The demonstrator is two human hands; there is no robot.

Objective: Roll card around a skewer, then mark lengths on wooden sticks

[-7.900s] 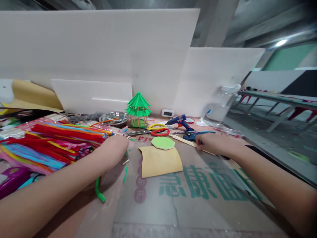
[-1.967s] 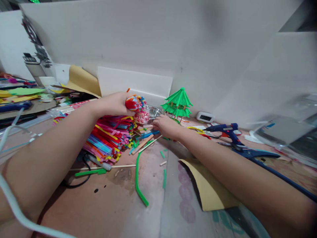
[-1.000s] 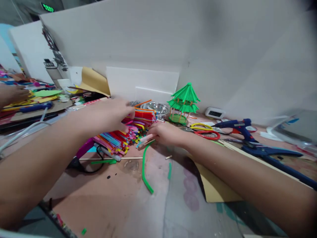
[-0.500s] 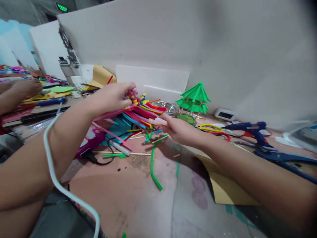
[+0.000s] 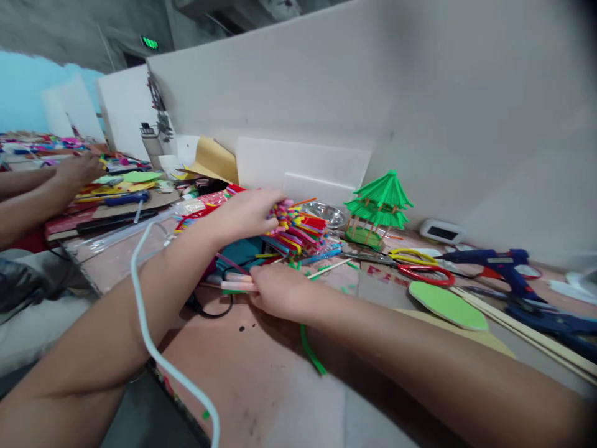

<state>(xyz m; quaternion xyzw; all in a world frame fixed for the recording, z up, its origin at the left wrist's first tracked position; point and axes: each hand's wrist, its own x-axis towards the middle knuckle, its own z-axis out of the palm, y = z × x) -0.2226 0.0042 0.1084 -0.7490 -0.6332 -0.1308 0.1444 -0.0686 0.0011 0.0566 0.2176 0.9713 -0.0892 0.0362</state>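
My left hand [image 5: 252, 214] is closed round a thick bundle of colourful pipe cleaners [image 5: 305, 231], whose tips point right. Below and nearer to me, my right hand [image 5: 277, 289] grips whitish glue sticks [image 5: 237, 283] low over the table; some of its fingertips are hidden. A green pipe cleaner [image 5: 311, 353] lies bent on the table, partly behind my right wrist. Beyond the bundle stands a small green pavilion [image 5: 379, 208] with a two-tier fringed roof on thin wooden posts.
At right lie scissors [image 5: 426, 267], a blue glue gun [image 5: 499, 258], a light green board [image 5: 448, 305] and wooden strips [image 5: 527, 333]. A metal bowl [image 5: 329, 213] stands behind the bundle. A white cable [image 5: 163, 361] crosses my left forearm. Another person's hand [image 5: 79, 171] works at far left.
The bundle in my left hand has moved right and down. My right hand has gone left and down, from in front of the bundle to low over the table. The view has shifted slightly.
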